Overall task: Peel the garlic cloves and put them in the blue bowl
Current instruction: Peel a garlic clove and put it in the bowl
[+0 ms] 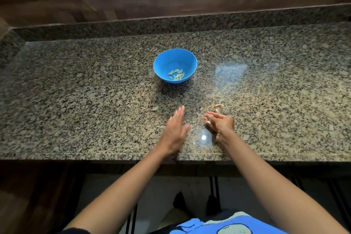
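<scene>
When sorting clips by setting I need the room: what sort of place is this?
Probably a home kitchen: a speckled granite counter with a raised back ledge, a blue bowl holding peeled garlic cloves, and the right hand pinching a garlic piece beside a broken bulb.

left hand point(175, 129) flat (blurred), right hand point(221, 122) curled

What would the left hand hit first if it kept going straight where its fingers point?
Probably the blue bowl, near its right side. The left hand is blurred, so the aim is rough; the loose clove lies left of that line.
</scene>
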The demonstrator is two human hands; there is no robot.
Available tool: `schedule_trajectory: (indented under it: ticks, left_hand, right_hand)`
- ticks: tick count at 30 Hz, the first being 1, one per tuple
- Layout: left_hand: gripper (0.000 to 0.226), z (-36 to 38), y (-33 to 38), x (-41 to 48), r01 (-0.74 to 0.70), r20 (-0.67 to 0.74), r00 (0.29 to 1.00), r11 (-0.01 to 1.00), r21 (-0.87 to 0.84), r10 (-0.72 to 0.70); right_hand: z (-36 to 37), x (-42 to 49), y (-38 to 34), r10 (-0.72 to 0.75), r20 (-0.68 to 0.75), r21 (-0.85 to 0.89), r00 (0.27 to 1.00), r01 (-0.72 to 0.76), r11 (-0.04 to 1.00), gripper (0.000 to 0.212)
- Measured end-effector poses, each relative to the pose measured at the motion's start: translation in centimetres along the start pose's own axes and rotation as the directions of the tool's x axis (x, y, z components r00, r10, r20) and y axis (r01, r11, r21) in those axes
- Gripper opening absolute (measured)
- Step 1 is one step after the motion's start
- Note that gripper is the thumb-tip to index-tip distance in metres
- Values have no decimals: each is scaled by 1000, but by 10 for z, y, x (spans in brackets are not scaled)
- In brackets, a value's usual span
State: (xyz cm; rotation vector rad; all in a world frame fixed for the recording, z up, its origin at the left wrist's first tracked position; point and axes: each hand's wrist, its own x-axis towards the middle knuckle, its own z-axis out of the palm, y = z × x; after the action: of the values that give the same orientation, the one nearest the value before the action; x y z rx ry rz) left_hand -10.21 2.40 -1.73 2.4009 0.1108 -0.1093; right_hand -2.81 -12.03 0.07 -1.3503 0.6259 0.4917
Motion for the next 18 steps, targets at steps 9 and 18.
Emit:
schedule_trajectory:
  ticks: [9, 18]
  left_hand:
    - [69, 39, 19, 57, -79, 152, 988, 941, 330, 30]
    - [41, 13, -26, 30, -489, 226, 867, 844, 220, 443]
  right_hand:
    - [-26, 14, -5, -68, -169, 1, 983, 69, 998, 14]
    - [-22, 12, -2, -29, -142, -3, 989, 28, 1000, 11]
